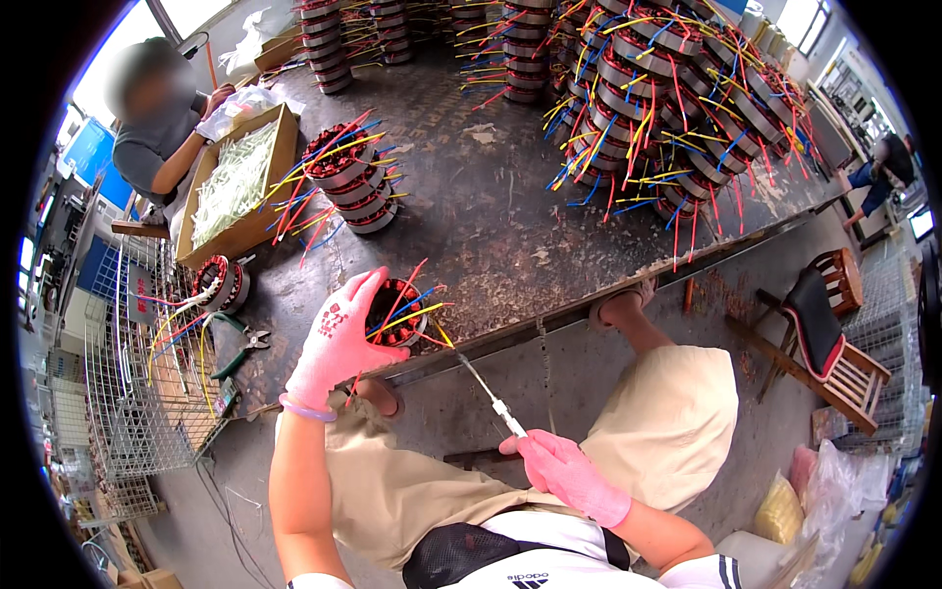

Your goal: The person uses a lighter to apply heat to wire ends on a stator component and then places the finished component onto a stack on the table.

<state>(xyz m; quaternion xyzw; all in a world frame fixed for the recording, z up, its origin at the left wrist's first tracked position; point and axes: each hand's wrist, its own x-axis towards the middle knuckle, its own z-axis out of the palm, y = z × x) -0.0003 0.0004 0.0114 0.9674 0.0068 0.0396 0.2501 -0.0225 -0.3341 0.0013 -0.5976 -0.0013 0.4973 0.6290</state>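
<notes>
My left hand (337,334), in a pink glove, is wrapped round a stator (381,312), a ring with red windings at the table's near edge. Red, blue and yellow wires stick out of it to the right. My right hand (569,474), also gloved in pink, grips a thin tool (503,410) with a white handle over my lap. The tool's slim shaft runs up and left to the end of a yellow wire (444,336); whether it hooks or just touches the wire is too small to tell.
Green-handled pliers (235,355) and another stator (224,285) with white-sleeved wires lie left. A short stator stack (358,191) stands beyond my left hand, beside a box (231,239) of white sleeves. Large stacks (638,88) fill the far right. A person (162,137) sits far left.
</notes>
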